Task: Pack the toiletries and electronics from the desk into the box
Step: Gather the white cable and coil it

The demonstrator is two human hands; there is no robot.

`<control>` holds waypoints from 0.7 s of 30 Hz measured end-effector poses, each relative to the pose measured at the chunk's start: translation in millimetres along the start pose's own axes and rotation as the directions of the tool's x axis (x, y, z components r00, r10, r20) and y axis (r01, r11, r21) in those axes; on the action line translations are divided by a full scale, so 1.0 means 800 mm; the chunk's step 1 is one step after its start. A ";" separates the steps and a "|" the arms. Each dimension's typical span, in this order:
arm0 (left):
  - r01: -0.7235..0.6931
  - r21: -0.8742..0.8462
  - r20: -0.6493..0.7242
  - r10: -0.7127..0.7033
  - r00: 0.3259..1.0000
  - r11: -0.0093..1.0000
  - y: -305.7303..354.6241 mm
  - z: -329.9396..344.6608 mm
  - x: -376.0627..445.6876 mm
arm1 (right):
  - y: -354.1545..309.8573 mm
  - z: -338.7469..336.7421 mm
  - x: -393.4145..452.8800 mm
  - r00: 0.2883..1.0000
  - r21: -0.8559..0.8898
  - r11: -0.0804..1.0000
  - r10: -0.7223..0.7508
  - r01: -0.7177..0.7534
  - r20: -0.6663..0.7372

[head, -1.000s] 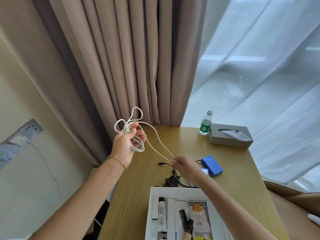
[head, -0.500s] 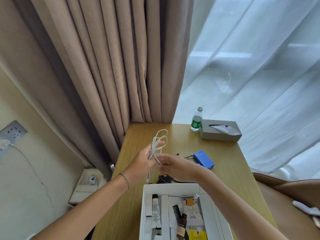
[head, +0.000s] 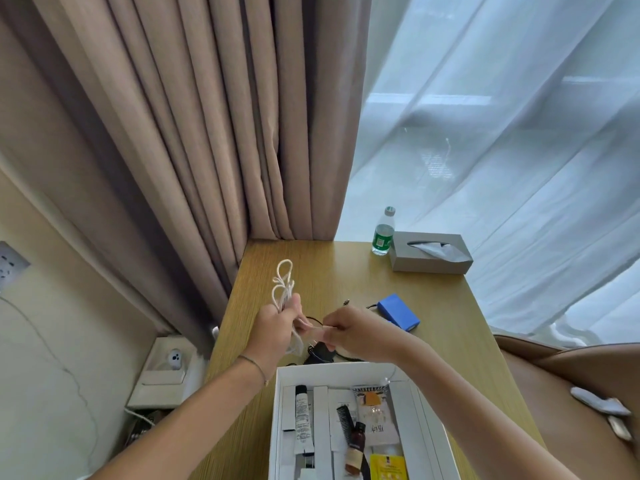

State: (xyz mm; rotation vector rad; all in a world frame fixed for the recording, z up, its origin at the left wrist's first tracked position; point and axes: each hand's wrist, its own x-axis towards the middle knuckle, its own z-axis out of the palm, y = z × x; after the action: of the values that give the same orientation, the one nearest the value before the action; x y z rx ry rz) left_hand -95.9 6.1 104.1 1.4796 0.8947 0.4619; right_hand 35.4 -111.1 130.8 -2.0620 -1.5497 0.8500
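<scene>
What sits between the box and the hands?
Head view: a black charger with its cable on the desk, beyond the box, under both hands.

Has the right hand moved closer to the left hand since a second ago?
Yes. The right hand, pinching the white cable, has closed in on the left hand. Against the blue box, it has shifted left, and the stretched-out cable span is gone.

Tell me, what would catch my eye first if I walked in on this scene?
Two hands meet above the wooden desk: the left hand grips a bundled white cable while the right hand pinches its loose end. Just below, an open white box already holds toiletries, and a blue power bank lies to the right.
</scene>
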 end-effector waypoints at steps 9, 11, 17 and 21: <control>-0.086 0.075 0.540 0.032 0.841 0.994 -0.015 -0.001 -0.017 | 0.027 -0.015 -0.014 0.996 0.229 0.973 0.054 -0.037 -0.071; 0.007 -0.007 0.587 -0.002 0.810 1.000 -0.014 -0.002 -0.022 | 0.031 -0.013 -0.014 0.986 0.222 0.975 0.066 -0.031 -0.151; 0.109 -0.117 0.598 -0.017 0.801 0.987 -0.022 0.001 -0.023 | 0.044 0.002 -0.018 0.847 0.317 0.948 0.164 0.006 -0.506; 0.346 -0.284 0.734 -0.029 0.678 0.894 -0.031 -0.004 -0.021 | 0.044 0.020 -0.026 0.819 0.590 0.804 0.292 0.068 -0.493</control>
State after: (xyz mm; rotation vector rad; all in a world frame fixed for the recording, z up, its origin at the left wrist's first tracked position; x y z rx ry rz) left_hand -114.8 -7.0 84.9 1.0169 0.2777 -0.1171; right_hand 45.1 -141.7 101.1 -1.7183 -0.7100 0.5695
